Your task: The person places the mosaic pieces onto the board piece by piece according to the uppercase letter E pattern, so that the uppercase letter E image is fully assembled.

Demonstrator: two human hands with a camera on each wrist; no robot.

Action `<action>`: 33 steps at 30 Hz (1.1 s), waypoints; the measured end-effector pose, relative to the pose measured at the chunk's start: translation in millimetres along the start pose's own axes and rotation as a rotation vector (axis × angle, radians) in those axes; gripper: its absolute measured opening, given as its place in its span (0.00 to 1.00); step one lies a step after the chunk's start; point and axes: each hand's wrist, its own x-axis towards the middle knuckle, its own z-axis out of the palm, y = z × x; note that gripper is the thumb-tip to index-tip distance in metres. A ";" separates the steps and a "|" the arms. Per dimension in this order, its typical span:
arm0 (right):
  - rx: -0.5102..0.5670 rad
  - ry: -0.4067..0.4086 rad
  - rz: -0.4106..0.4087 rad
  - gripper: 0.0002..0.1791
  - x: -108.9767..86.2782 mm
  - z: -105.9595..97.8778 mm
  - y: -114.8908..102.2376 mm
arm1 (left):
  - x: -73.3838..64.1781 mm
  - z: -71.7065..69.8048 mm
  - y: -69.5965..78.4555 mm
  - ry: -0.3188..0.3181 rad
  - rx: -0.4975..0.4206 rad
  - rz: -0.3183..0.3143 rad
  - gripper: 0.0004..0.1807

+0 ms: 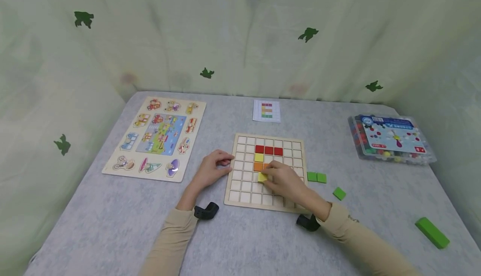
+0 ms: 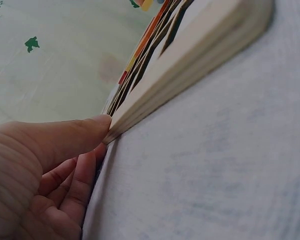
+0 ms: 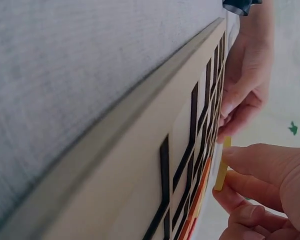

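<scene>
A square wooden grid board lies on the table with colored tiles in some cells. Red tiles form a row, a yellow tile sits below its left end, and an orange tile comes under that. My right hand pinches another yellow square tile between thumb and fingers, over the cell below the orange tile; it partly covers the orange row. At the board's left edge, my left hand touches the rim with its thumb and fingertips.
Green tiles lie right of the board, with a green block farther right. A pattern card lies behind the board. A picture peg puzzle lies left; a clear plastic box of colorful pieces stands back right.
</scene>
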 end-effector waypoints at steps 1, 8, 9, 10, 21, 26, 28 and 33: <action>-0.001 0.000 0.000 0.13 0.5 0.4 -0.2 | 0.2 0.1 -0.6 0.000 0.003 0.002 0.17; -0.003 -0.030 0.011 0.12 2.7 4.8 -0.1 | 0.6 0.6 -3.4 0.000 -0.008 0.001 0.17; -0.003 -0.032 0.011 0.12 2.9 5.5 -0.1 | 0.5 0.7 -3.5 0.000 -0.008 0.004 0.17; -0.002 -0.034 0.010 0.12 3.1 6.2 0.0 | 0.5 0.7 -3.9 0.000 -0.007 0.004 0.17; -0.020 -0.035 -0.008 0.12 9.4 13.6 -1.3 | 1.8 1.6 -4.2 -0.002 0.008 -0.002 0.17; -0.023 -0.031 0.014 0.11 7.5 12.5 -1.1 | 1.6 2.8 -4.1 -0.008 0.006 0.004 0.17; -0.024 -0.014 0.017 0.10 4.8 9.6 0.3 | 1.5 2.8 -3.7 -0.007 0.000 0.006 0.17; -0.039 0.045 0.025 0.10 -4.0 -0.1 8.5 | 1.1 1.4 -2.4 0.005 -0.009 0.005 0.17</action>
